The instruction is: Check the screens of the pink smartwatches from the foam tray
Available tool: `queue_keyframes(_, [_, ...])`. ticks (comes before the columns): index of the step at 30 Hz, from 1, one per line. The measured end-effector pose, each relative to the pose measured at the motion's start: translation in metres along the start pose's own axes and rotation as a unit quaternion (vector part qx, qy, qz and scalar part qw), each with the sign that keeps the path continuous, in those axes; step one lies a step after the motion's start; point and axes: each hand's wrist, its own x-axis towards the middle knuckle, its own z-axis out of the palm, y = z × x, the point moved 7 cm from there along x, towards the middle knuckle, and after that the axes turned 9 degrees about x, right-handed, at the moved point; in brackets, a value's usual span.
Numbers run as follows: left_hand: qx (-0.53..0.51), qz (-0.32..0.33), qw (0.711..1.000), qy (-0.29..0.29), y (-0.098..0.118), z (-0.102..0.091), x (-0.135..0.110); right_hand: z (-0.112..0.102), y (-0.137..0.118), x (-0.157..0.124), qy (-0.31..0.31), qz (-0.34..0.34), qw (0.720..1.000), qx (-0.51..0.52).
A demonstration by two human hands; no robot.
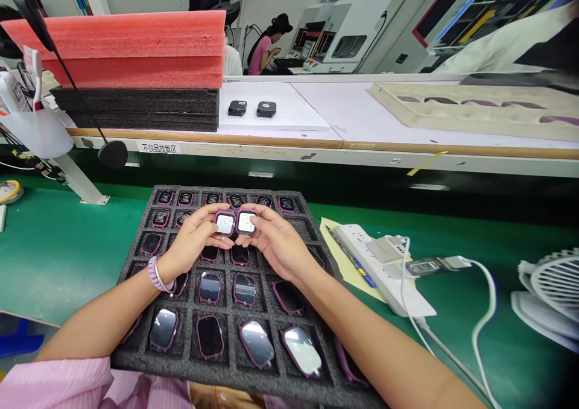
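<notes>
A person at a green table is holding two small purple-rimmed watch bodies side by side above a black foam tray; the left hand is pinching the left watch with its fingers clamped on the rim, and the right hand is gripping the right watch the same way, both screens glowing white and the two cases touching or nearly so. Both pieces are hovering over the tray's upper middle rows, where more watches are lying face up in their pockets. The likeliest slip, judging from the fingertip-only grips, is one unit dropping onto the glass of those below and scratching or chipping it; the two cases could also be rubbing rims. Behind the tray, pink foam sheets are sitting stacked on black foam sheets on a raised shelf, with two dark watch bodies on a white sheet beside them. To the right, a pen, a white power strip with a plugged cable, and a white fan are crowding that side, so a sweeping right elbow could be snagging the cable. Other people are working in the background.
</notes>
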Motion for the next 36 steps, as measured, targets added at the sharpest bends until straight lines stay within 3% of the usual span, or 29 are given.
queue_keyframes(26, [-0.022, -0.008, 1.0, 0.006, -0.004, -0.005, 0.004, 0.005, 0.0, -0.002, -0.037, -0.016, 0.999, 0.0])
queue_keyframes(36, [0.1, 0.065, 0.992, 0.048, 0.006, -0.009, 0.002, 0.001, 0.002, -0.002, -0.022, 0.001, 1.0, 0.001])
